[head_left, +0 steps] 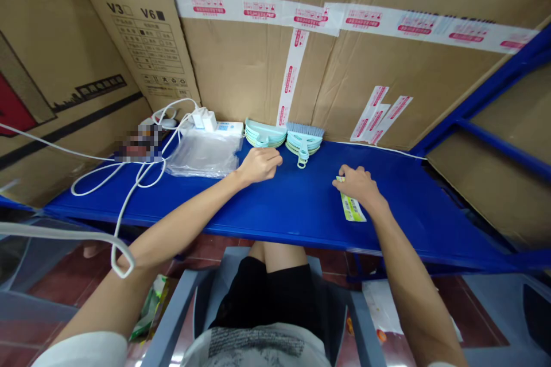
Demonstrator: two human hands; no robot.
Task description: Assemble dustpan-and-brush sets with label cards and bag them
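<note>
My left hand [260, 165] is closed, its fingers curled together just in front of a stack of light green dustpans [266, 133]. Whether it grips a dustpan handle or something small is hidden by the fingers. Beside that stack lie several small brushes [303, 140] in pale blue-green, the top one with grey-blue bristles and its handle towards me. Further right, my right hand [359, 186] has its fingers bent over the upper end of a yellow-green and white printed card [353, 209]. The card's lower part shows below the palm.
Clear plastic bags [204, 153] lie left of the dustpans. Behind them is a white power strip [230, 128] with plugged-in chargers [205, 119]. White cables [142, 175] loop over the left side of the blue table [301, 206]. Cardboard walls [249, 69] enclose the back and left.
</note>
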